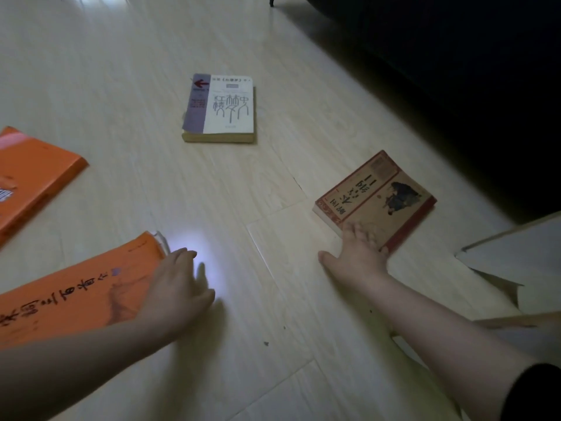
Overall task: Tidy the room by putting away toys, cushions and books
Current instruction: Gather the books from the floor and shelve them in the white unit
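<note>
Now gathering books: right grip [358, 250] rests flat-fingered on the brown book [379, 196] just ahead; left grip [179, 287], blurred, perhaps clasps the orange book [76, 296] beside it; next, pinch and lift

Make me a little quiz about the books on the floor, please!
1. How many books lie on the floor?
2. True or false: the right hand rests flat on the brown book.
3. Which book is nearest the left hand? A orange, B white, C brown.

Key:
1. Four: the white book, the brown book, the near orange book and the far orange book.
2. True.
3. A.
</note>
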Demonstrator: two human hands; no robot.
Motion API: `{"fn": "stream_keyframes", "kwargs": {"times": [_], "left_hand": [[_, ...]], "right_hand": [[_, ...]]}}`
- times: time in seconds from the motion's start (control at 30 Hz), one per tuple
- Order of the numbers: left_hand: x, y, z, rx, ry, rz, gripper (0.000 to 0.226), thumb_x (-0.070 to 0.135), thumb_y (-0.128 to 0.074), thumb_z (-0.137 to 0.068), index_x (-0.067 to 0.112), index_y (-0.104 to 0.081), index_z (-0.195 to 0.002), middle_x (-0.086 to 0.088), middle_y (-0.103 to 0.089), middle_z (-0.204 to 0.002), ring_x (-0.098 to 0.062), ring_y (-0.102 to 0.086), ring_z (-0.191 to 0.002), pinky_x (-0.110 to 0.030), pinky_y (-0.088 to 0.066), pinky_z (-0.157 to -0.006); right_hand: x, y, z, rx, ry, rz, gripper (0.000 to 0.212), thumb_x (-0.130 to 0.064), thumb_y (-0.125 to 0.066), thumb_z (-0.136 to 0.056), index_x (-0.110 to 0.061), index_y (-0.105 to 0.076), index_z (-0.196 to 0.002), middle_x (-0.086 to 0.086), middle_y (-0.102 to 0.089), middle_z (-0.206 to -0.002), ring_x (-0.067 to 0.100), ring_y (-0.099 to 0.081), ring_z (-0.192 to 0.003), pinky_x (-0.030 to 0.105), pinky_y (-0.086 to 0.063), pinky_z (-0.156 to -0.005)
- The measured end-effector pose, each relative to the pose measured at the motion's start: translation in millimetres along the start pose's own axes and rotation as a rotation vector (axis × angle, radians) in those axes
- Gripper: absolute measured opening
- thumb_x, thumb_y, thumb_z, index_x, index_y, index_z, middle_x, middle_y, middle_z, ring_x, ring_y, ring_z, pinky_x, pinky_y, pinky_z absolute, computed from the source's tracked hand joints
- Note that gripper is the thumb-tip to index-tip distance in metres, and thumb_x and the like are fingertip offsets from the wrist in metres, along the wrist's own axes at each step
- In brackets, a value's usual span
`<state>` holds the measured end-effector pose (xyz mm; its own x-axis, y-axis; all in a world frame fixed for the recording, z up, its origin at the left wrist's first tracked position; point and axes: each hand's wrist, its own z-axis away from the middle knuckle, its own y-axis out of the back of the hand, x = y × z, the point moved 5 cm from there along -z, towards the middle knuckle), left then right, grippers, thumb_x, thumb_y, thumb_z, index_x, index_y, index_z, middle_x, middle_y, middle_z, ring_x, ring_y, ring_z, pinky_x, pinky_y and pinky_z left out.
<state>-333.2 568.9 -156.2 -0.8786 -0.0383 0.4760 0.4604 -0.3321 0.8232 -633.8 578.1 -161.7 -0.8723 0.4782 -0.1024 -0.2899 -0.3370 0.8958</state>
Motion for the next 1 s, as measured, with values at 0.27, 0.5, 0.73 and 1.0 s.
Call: {"fn": "stream_keyframes", "kwargs": {"times": [0.27,0.5,0.73,1.0], "left_hand": [[1.2,-1.6,13.6,-0.089,-0.184,-0.011,0.09,0.066,-0.03,-0.067,0.018,-0.036,-0.143,0.003,-0.027,-0.154,-0.012,-0.021,-0.144,-0.045,-0.015,-0.119],[-4.2,-8.1,8.9,-0.154,-0.332,-0.081,0.092,0.065,-0.022,-0.068,0.017,-0.033,-0.146,0.001,-0.032,-0.153,-0.014,-0.029,-0.142,-0.05,-0.013,-0.118],[-8.2,-6.2,10.8,-0.136,-0.45,-0.005,0.072,0.052,-0.046,-0.08,0.012,-0.043,-0.139,0.001,-0.045,-0.142,-0.013,-0.043,-0.131,-0.037,-0.031,-0.114],[-37.5,-4.4,26.3,-0.183,-0.376,-0.168,0.11,0.045,-0.072,-0.077,0.021,0.005,-0.152,0.013,0.008,-0.156,-0.007,0.004,-0.145,-0.011,0.008,-0.106]], "right_hand": [[-12.1,-7.8,10.1,-0.011,0.029,0.077,0.098,-0.065,-0.046,-0.087,-0.015,0.005,-0.154,0.008,0.005,-0.162,0.035,-0.005,-0.148,0.053,-0.013,-0.117],[-35.8,-19.2,34.3,-0.015,0.127,0.113,0.094,-0.065,-0.046,-0.086,-0.018,-0.001,-0.154,0.006,0.0,-0.162,0.033,-0.013,-0.145,0.047,-0.021,-0.114],[-68.6,-39.9,78.3,-0.043,0.324,0.106,0.088,-0.06,-0.044,-0.088,-0.018,-0.003,-0.154,0.007,-0.003,-0.162,0.028,-0.009,-0.145,0.041,-0.018,-0.117],[-64.1,-19.0,50.1,0.017,0.337,0.009,0.071,-0.053,-0.053,-0.088,-0.022,-0.03,-0.148,0.007,-0.024,-0.156,0.032,-0.024,-0.141,0.046,-0.027,-0.115]]}}
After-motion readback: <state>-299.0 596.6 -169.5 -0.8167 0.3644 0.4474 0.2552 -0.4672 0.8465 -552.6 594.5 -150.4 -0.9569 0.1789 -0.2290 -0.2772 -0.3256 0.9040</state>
